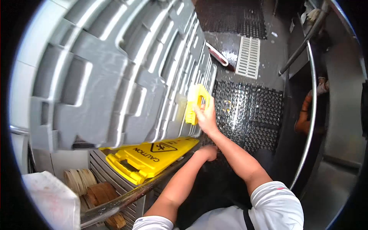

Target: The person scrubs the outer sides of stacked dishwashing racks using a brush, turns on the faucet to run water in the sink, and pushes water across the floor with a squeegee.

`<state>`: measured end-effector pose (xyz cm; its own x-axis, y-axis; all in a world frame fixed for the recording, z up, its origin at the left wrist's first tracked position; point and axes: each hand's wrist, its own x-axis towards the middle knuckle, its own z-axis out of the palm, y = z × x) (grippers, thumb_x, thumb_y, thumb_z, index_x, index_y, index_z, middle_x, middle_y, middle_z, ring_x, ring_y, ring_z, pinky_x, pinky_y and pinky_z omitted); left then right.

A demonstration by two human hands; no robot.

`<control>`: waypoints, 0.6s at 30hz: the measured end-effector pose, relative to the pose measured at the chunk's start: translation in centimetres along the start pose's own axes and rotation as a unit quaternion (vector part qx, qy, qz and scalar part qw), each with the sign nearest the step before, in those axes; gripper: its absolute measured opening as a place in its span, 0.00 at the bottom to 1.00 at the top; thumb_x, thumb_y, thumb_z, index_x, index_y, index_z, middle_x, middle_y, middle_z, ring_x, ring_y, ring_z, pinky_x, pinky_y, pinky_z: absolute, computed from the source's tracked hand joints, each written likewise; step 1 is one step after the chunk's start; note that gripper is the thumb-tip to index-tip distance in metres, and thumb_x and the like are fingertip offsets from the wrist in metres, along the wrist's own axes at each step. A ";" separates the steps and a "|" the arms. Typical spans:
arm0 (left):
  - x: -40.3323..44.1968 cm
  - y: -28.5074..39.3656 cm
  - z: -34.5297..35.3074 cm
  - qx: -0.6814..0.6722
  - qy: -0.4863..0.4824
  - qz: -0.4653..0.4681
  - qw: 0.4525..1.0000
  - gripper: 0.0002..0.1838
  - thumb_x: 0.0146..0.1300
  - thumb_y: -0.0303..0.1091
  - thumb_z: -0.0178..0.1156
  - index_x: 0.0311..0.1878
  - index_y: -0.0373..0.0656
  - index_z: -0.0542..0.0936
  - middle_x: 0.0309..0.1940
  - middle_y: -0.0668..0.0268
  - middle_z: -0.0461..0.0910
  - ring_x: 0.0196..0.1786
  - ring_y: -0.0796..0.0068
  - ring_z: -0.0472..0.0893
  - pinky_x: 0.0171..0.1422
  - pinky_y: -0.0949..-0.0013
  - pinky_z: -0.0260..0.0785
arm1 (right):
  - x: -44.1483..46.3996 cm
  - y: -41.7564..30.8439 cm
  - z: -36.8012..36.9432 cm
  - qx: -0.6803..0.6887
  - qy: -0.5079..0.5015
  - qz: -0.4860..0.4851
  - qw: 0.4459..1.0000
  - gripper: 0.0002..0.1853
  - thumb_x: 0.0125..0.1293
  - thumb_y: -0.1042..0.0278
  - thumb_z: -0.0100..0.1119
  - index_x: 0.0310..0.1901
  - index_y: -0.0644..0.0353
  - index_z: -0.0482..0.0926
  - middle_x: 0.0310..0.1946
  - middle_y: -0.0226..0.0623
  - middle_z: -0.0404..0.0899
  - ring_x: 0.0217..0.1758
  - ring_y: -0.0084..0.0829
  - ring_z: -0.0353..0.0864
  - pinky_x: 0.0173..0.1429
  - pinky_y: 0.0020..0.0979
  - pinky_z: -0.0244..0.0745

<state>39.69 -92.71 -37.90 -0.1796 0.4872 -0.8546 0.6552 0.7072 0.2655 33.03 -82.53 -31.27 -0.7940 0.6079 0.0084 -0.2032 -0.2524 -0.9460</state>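
Observation:
My right hand (207, 117) is wrapped around the handle of a yellow scrub brush (191, 105). The brush rests against the right side of a large grey molded plastic panel (142, 76), which has ribs and recesses and looks wet. Lower down, my left hand (208, 153) is curled closed near the end of a metal rail; whether anything is inside it is hidden. A yellow caution sign (165, 155) lies under the panel's lower edge, on a slatted metal rack (109, 174).
Brownish rolls (101, 194) and a white cloth-like sheet (53, 201) are at lower left. Black rubber matting (249, 115) covers the wet floor beside a white drain grate (248, 57). A metal rail (312, 115) runs along the steel counter at right.

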 end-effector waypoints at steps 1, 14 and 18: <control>-1.6 0.3 -1.5 0.018 -0.011 -0.013 1.000 0.18 0.60 0.26 0.54 0.52 0.37 0.85 0.55 0.46 0.83 0.58 0.49 0.83 0.62 0.51 0.75 | 1.5 -1.7 0.0 0.004 0.001 -0.010 1.000 0.31 0.67 0.66 0.67 0.67 0.62 0.63 0.48 0.44 0.81 0.46 0.32 0.85 0.51 0.35 0.80; -0.8 -6.2 0.9 -0.003 0.296 0.026 0.955 0.22 0.65 0.30 0.53 0.61 0.38 0.80 0.60 0.48 0.80 0.63 0.49 0.79 0.67 0.51 0.72 | -2.2 -11.4 3.7 -0.113 -0.074 -0.117 0.984 0.35 0.65 0.61 0.69 0.70 0.60 0.63 0.56 0.52 0.81 0.59 0.46 0.84 0.63 0.42 0.78; -8.2 0.8 -8.0 0.030 0.015 -0.032 0.999 0.18 0.61 0.27 0.55 0.53 0.35 0.85 0.54 0.46 0.83 0.58 0.48 0.82 0.60 0.52 0.75 | 9.1 -16.0 4.3 -0.103 -0.042 -0.055 0.992 0.33 0.64 0.58 0.71 0.64 0.58 0.65 0.54 0.55 0.82 0.57 0.47 0.85 0.59 0.44 0.81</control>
<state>35.80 -92.05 -27.10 -0.2434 0.4570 -0.8555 0.6836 0.7066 0.1829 26.60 -76.15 -14.72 -0.8203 0.5561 0.1338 -0.1768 -0.0240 -0.9840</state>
